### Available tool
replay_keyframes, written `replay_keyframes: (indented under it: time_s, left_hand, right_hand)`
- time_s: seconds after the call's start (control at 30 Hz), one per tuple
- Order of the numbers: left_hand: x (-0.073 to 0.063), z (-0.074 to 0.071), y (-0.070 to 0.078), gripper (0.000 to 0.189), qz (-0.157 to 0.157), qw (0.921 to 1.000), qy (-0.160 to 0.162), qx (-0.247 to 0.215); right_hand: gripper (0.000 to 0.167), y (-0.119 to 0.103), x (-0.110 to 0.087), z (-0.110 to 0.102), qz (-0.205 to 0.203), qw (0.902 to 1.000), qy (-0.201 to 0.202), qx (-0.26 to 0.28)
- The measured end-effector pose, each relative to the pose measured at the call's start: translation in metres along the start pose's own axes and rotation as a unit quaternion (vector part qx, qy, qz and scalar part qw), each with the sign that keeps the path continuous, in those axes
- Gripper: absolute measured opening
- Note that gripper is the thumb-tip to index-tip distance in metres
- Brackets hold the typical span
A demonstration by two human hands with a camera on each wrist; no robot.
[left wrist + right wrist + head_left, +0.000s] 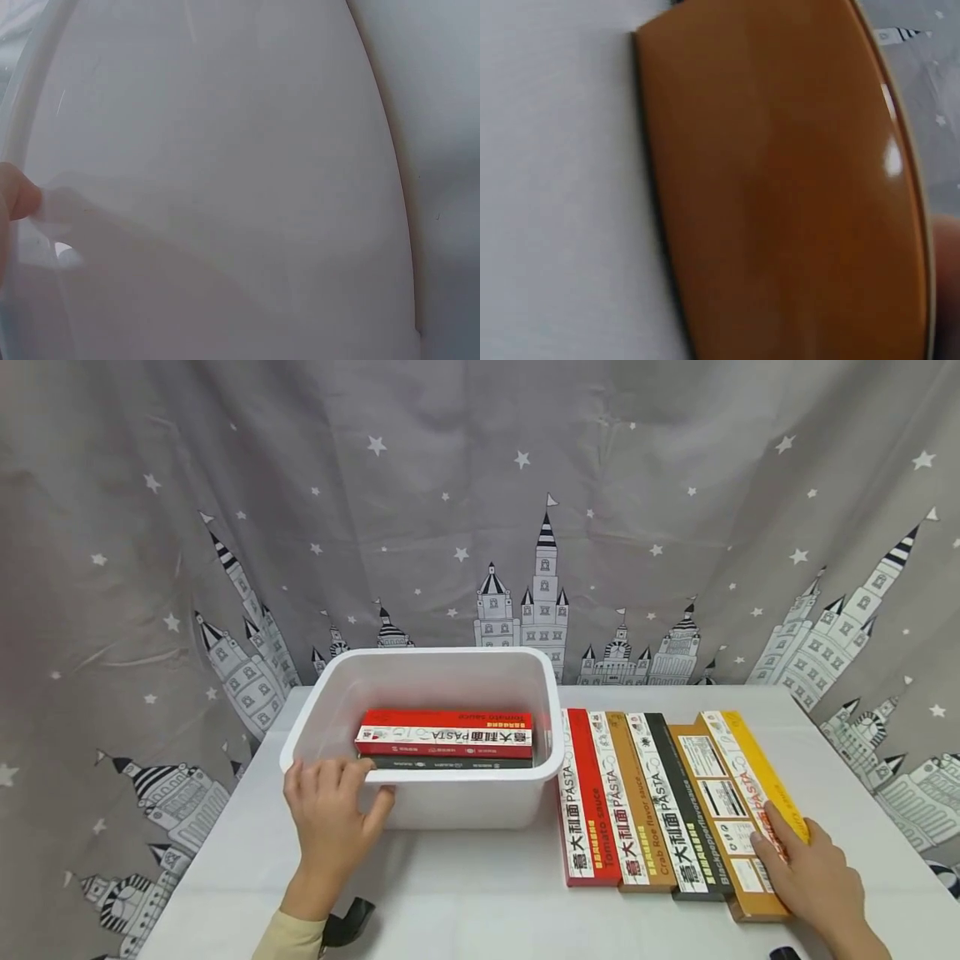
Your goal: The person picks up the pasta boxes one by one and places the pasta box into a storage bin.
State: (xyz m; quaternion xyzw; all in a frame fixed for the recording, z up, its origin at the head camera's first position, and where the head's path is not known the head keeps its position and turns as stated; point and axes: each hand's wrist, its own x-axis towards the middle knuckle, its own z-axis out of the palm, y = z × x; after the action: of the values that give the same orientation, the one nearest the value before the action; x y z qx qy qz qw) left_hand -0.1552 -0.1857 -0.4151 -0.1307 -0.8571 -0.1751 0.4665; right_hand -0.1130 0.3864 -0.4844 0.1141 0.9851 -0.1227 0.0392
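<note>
White tub (465, 806), left hand (333, 814) gripping rim (450, 776), right hand (816, 872) on yellow box (754, 762)

With 12 o'clock pointing away from the person, a curtain (420, 543) hangs at 12, behind the table (465, 893). On the table stands a tub (465, 806); in it lie a tomato sauce box (442, 739) and, at its 6 o'clock side, a near box (457, 763). The left hand (333, 814) is on the tub's rim at 7. From the tub's 3 to 4 o'clock, boxes run side by side toward 3: row tomato box (588, 797), crab roe box (633, 810), blackpepper box (678, 806), 4th box (720, 810), 5th box (750, 764). The right hand (813, 872) is at the 5th box's 5 o'clock end.
</note>
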Motion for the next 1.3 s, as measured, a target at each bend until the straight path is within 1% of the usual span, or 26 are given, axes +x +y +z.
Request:
replay_keyframes:
  time_s: [0.23,0.43,0.5,0.67,0.87,0.97,1.17,1.3]
  left_hand:
    - [-0.003,-0.002,-0.003,0.036,0.01,0.9995,0.029,0.003]
    - [-0.006,-0.003,-0.003,0.036,-0.002,0.9999,0.012,-0.004]
    - [-0.006,-0.001,-0.003,0.036,0.002,0.9998,0.016,-0.006]
    - [-0.005,0.003,-0.002,0.035,0.021,0.9988,0.043,-0.005]
    - [-0.003,0.004,0.0,0.035,0.02,0.9988,0.045,-0.006]
    - [-0.002,0.005,0.001,0.034,0.02,0.9987,0.045,-0.007]
    - [0.0,0.007,0.0,0.035,0.02,0.9986,0.047,-0.01]
    - [0.001,0.006,0.0,0.035,0.018,0.9988,0.045,-0.011]
  right_hand:
    - [0.081,-0.009,0.003,0.003,0.005,0.9996,-0.027,0.0]
    - [0.084,-0.008,-0.001,0.007,0.029,0.9983,-0.051,-0.004]
    - [0.084,-0.007,-0.002,0.008,0.033,0.9981,-0.053,-0.005]
    - [0.085,-0.006,-0.005,0.006,0.035,0.9975,-0.061,-0.008]
    - [0.082,-0.002,-0.009,0.0,0.022,0.9977,-0.064,-0.006]
    - [0.082,0.0,-0.013,-0.001,0.027,0.9972,-0.069,-0.006]
    - [0.093,0.005,-0.024,0.001,0.069,0.991,-0.112,-0.023]
    - [0.1,0.012,-0.03,0.002,0.073,0.9873,-0.139,-0.026]
